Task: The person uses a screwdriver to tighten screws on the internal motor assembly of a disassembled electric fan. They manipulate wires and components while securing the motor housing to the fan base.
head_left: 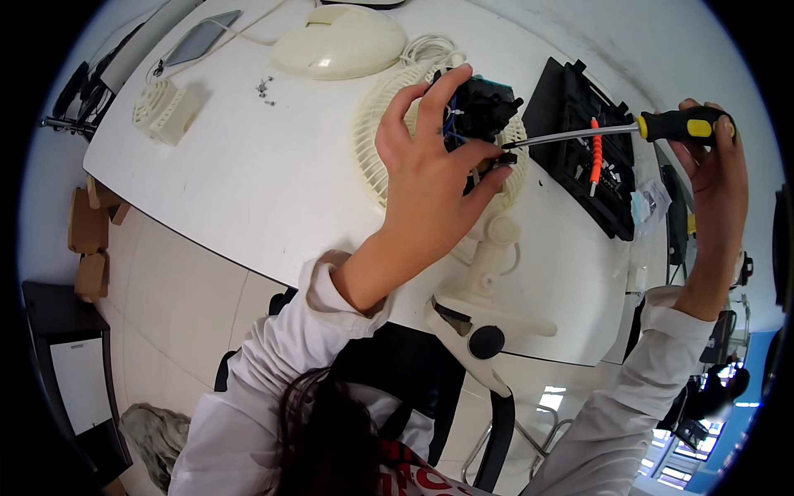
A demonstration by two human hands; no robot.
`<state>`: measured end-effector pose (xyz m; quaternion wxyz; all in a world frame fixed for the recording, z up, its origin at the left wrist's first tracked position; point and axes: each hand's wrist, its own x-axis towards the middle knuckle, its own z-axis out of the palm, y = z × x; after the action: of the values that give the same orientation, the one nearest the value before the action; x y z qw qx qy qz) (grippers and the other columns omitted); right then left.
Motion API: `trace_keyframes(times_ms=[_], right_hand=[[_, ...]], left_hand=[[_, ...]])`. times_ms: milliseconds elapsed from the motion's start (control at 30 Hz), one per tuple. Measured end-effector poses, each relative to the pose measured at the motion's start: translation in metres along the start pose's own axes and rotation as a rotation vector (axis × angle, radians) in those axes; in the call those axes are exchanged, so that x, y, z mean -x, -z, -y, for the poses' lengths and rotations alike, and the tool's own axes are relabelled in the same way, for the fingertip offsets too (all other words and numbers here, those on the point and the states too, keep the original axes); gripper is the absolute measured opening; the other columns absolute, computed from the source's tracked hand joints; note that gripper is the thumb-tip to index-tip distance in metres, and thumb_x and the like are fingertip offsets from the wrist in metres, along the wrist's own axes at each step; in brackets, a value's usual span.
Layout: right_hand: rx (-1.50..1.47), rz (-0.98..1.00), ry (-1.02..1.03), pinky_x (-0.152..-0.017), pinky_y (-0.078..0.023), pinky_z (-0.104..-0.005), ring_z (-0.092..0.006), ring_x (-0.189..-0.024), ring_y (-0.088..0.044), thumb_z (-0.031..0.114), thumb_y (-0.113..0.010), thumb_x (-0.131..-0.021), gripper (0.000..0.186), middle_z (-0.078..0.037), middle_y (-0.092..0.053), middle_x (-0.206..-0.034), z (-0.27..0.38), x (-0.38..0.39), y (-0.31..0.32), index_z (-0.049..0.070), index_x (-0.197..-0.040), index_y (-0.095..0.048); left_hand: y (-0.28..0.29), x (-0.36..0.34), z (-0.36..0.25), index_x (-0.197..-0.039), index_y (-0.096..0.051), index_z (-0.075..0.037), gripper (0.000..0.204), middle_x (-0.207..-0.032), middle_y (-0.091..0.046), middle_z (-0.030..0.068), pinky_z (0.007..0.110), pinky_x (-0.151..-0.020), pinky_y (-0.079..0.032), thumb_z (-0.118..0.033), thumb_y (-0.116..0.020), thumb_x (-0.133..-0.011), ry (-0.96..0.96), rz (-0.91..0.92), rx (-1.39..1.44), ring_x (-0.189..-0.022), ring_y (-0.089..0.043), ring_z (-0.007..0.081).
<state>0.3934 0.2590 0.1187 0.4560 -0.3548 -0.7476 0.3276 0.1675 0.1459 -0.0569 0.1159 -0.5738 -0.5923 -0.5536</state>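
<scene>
A cream desk fan lies on the white table with its round grille [370, 136] flat, and its stand [484, 277] reaches toward me over the near edge. The black motor unit [488, 106] with blue wires sits uncovered on top of the grille. My left hand [426, 169] is closed around it, thumb and forefinger pinching near a small black piece on its near side. In my right hand [718, 178], out to the right, is a screwdriver [616, 130] with a black and yellow handle. Its tip meets the motor unit beside my left fingertips; the exact contact spot is hidden.
An open black tool case [571, 157] with an orange-handled tool [596, 157] lies to the right. Several loose screws [265, 89] are scattered at far left of the grille. A cream oval cover [339, 41], a cream vented housing [165, 112] and a grey tablet-like slab [203, 37] rest farther off.
</scene>
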Motion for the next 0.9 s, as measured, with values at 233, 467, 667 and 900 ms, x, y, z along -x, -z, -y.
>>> trace_keyframes(times_ms=[233,467,667,900], right_hand=[[-0.412,-0.243,0.232,-0.099,-0.048,-0.0372,-0.03,-0.084,-0.065,0.028,-0.047,-0.103,0.034,-0.015,-0.06,-0.102,0.0,0.011,0.001,0.002,-0.125,-0.046],[0.195,0.22,0.192,-0.071,-0.049,-0.0268,-0.0121,-0.079,-0.058,0.006,-0.072,-0.085,0.022,-0.004,-0.059,-0.091,-0.007,0.041,-0.071,0.005,-0.104,-0.062],[0.183,0.488,0.15,-0.085,-0.046,-0.0279,-0.0162,-0.093,-0.059,-0.002,-0.072,-0.078,0.024,-0.006,-0.062,-0.099,-0.033,0.048,-0.102,0.001,-0.1,-0.063],[0.181,0.495,0.102,-0.073,-0.05,-0.0275,-0.0148,-0.075,-0.062,0.004,-0.073,-0.081,0.021,-0.008,-0.066,-0.087,-0.044,0.043,-0.105,0.0,-0.101,-0.066]], left_hand=[[0.001,-0.002,-0.003,-0.082,-0.075,-0.012,0.015,-0.151,-0.034,0.0131,0.049,-0.107,-0.025,-0.011,-0.081,-0.068,-0.006,0.042,0.026,-0.131,-0.027,0.0412],[0.006,-0.004,-0.003,-0.083,-0.072,-0.01,0.018,-0.152,-0.031,0.0166,0.054,-0.107,-0.021,-0.01,-0.08,-0.068,-0.031,0.077,0.035,-0.132,-0.025,0.0449],[0.006,-0.004,-0.004,-0.084,-0.071,-0.01,0.02,-0.152,-0.031,0.0168,0.056,-0.107,-0.022,-0.007,-0.079,-0.066,-0.026,0.091,0.038,-0.132,-0.024,0.047],[0.005,-0.003,-0.003,-0.085,-0.071,-0.011,0.021,-0.152,-0.031,0.0174,0.056,-0.106,-0.022,-0.006,-0.078,-0.066,-0.024,0.08,0.065,-0.132,-0.024,0.0475]])
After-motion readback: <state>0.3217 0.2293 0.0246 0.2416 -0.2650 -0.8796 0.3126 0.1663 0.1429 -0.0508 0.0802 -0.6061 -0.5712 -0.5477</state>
